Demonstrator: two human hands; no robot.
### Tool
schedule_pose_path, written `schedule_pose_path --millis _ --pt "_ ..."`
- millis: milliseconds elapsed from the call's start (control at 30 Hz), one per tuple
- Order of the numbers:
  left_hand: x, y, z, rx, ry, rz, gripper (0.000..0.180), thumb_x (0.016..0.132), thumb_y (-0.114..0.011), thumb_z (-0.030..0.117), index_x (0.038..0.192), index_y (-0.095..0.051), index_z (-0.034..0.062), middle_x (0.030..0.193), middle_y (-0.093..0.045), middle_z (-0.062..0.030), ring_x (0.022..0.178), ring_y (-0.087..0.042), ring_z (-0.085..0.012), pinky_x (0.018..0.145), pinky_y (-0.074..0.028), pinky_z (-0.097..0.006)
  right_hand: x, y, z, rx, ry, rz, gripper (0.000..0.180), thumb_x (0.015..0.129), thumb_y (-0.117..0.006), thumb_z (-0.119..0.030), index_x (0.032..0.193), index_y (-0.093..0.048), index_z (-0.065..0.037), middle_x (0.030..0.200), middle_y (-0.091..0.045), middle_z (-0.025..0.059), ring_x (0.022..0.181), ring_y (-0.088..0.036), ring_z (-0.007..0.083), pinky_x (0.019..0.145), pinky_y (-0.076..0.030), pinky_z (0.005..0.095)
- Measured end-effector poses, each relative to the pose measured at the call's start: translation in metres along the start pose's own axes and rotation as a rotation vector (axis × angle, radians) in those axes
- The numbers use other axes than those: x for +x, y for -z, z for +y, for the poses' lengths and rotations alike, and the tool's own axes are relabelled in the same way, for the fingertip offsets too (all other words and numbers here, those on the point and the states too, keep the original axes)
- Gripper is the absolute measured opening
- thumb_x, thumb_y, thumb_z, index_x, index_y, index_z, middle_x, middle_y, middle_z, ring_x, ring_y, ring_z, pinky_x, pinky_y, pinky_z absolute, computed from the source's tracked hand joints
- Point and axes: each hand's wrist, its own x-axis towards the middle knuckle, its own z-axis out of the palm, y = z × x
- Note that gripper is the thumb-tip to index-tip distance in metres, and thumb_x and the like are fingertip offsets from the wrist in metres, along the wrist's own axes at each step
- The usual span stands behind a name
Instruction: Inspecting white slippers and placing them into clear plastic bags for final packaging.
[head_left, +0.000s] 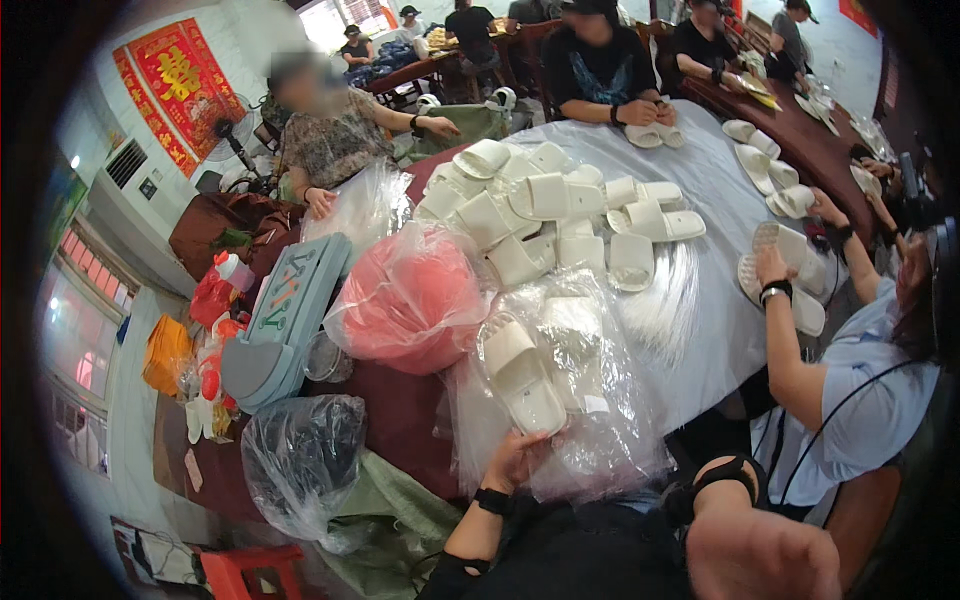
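Observation:
My left hand point(515, 462) is closed at the heel end of a white slide slipper point(522, 378), whose strap end points away from me. Beneath and beside it lie clear plastic bags point(610, 440), and another white slipper point(572, 325) shows through the plastic. My right hand point(765, 555) is raised close to the camera at the lower right, away from the slippers. It is blurred, and its fingers cannot be made out clearly. Farther up the table, a heap of white slippers point(545, 195) spreads over pale sheeting.
A pink bundle in clear plastic point(410, 300) stands left of the bags. Beyond it lies a grey-blue folded plastic item point(290, 315). A co-worker's hand point(772, 262) holds slippers at right; other people sit around the table. A red stool point(250, 572) stands at lower left.

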Motion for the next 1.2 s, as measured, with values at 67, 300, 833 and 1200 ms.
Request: schedule_pose_path --millis 67,300,833,1200 --pt "-0.003 0.014 -0.002 -0.073 -0.008 -0.029 0.051 0.083 -0.058 0.001 0.131 -0.040 -0.0008 0.120 -0.057 -0.0148 0.114 -0.054 -0.0292 0.099 -0.042 -0.043 -0.026 0.013 -0.034 -0.101 -0.301 -0.286 0.041 0.094 -0.040 -0.032 0.127 -0.051 -0.010 0.122 -0.057 0.0153 0.111 -0.053 0.0278 0.100 -0.037 0.0424" --pt "-0.008 0.031 -0.008 -0.142 0.047 0.047 0.040 0.085 -0.059 0.006 0.124 -0.050 0.0000 0.116 -0.059 -0.0125 0.110 -0.056 -0.0276 0.099 -0.042 -0.043 -0.125 0.057 -0.033 -0.502 -1.076 -1.269 0.071 0.078 -0.061 -0.058 0.125 -0.050 -0.007 0.126 -0.051 0.0242 0.118 -0.046 0.0405 0.096 -0.034 0.0573" --pt "-0.008 0.034 -0.011 -0.087 0.110 -0.026 0.037 0.088 -0.057 0.019 0.120 -0.053 0.0013 0.110 -0.060 -0.0131 0.096 -0.059 -0.0264 0.089 -0.047 -0.039 -0.180 0.067 -0.096 -0.776 -1.886 -0.791 0.061 0.078 -0.046 0.005 0.135 -0.046 -0.016 0.138 -0.038 0.0283 0.118 -0.048 0.0436 0.095 -0.043 0.0420" --pt "-0.022 0.005 -0.002 0.621 -0.032 0.151 0.043 0.095 -0.050 0.032 0.128 -0.047 0.0056 0.114 -0.060 -0.0125 0.104 -0.059 -0.0281 0.086 -0.050 -0.044 -0.218 0.033 -0.094 -0.519 -1.875 -0.964 0.065 0.078 -0.047 0.005 0.138 -0.044 -0.019 0.138 -0.029 0.0365 0.117 -0.045 0.0498 0.095 -0.042 0.0453"
